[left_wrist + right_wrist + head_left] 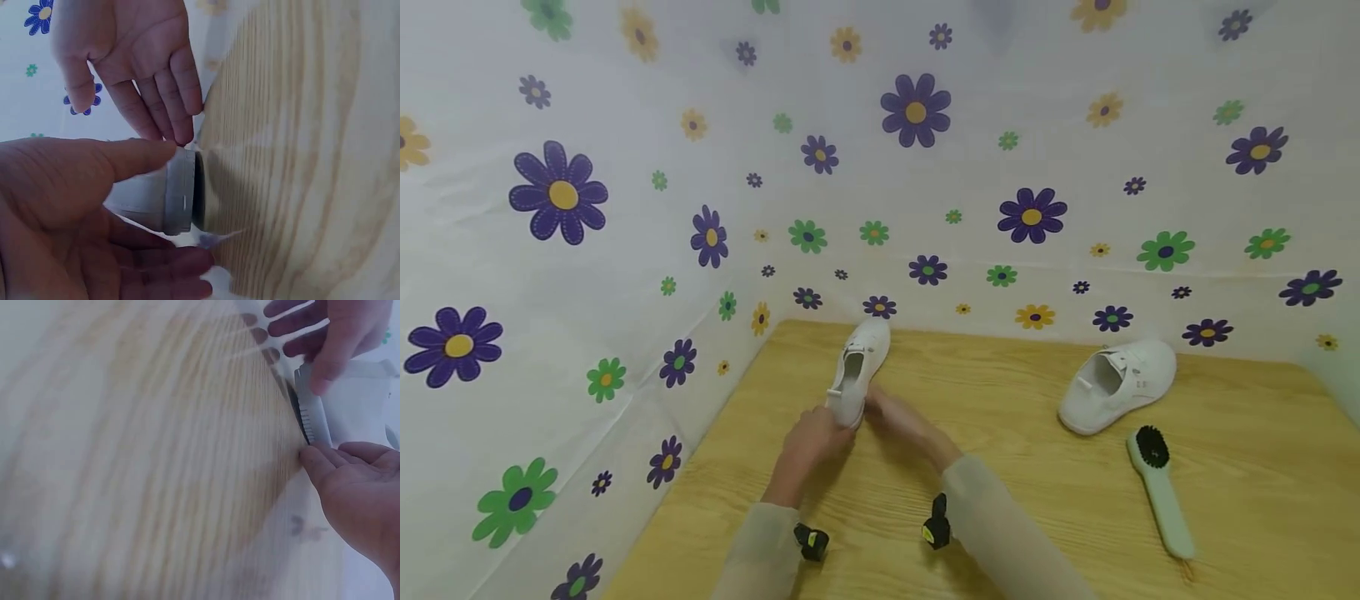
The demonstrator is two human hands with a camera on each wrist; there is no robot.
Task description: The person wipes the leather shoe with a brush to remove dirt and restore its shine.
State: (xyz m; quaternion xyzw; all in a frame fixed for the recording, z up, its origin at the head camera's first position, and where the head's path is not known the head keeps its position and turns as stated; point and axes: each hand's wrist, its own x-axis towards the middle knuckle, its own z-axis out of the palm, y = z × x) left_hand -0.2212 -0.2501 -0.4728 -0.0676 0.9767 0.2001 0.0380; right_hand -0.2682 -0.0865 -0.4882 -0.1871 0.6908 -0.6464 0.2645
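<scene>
A white shoe (pixel 859 367) stands on the table at the back left, toe toward the wall and opening upward. My left hand (pixel 818 435) is at its heel; in the left wrist view that hand (pixel 69 206) lays its thumb across the heel (pixel 150 194), with the fingers on the shoe's outer side. My right hand (pixel 898 417) is at the shoe's right side near the heel. In the right wrist view the right hand (pixel 365 490) has its fingertips low at the sole edge (pixel 312 409), fingers mostly straight. The second white shoe (pixel 1123 383) sits apart at the right.
A pale green brush (pixel 1163 500) with black bristles lies on the wooden table (pixel 985 400) in front of the right shoe. Flower-patterned white sheets (pixel 970 167) rise behind the table and along its left edge. Black devices (pixel 936 523) are worn on both wrists.
</scene>
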